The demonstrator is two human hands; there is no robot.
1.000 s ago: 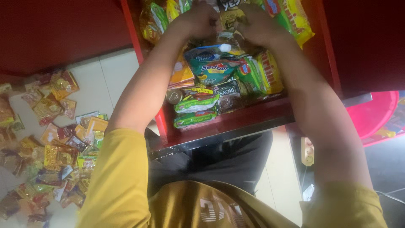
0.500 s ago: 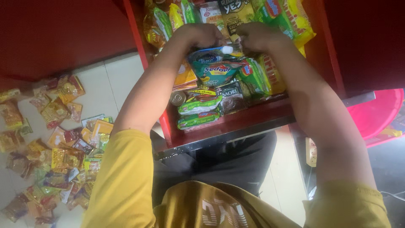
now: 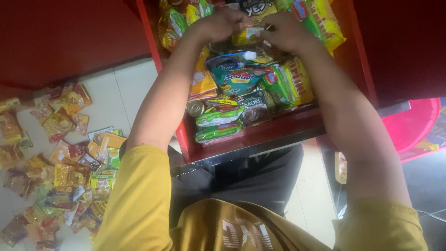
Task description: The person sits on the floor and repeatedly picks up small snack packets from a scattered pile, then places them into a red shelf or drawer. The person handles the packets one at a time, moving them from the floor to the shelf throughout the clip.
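I read both sets of fingers as pinched narrow on one small yellow packet [image 3: 251, 35]: left hand [image 3: 218, 23] and right hand [image 3: 285, 30] meet over it, inside the red drawer [image 3: 260, 135]. Drawer contents: blue-green pouch [image 3: 237, 76] at ctr, green packets [image 3: 216, 123] at front, small tin [image 3: 195, 108] at left. Outside, on the white floor [image 3: 134, 88]: loose yellow/orange sachets [image 3: 60, 172]. Pink tub [image 3: 413, 125] at right.

Packets [image 3: 241, 88] crowd the red drawer [image 3: 260, 135] at upper centre, wall to wall, leaving no bare bottom; both forearms cross its front edge. Red panels close in at upper left and upper right. Left of frame, sachets [image 3: 60, 172] litter the white floor [image 3: 116, 93]; bare tile shows beside the drawer.
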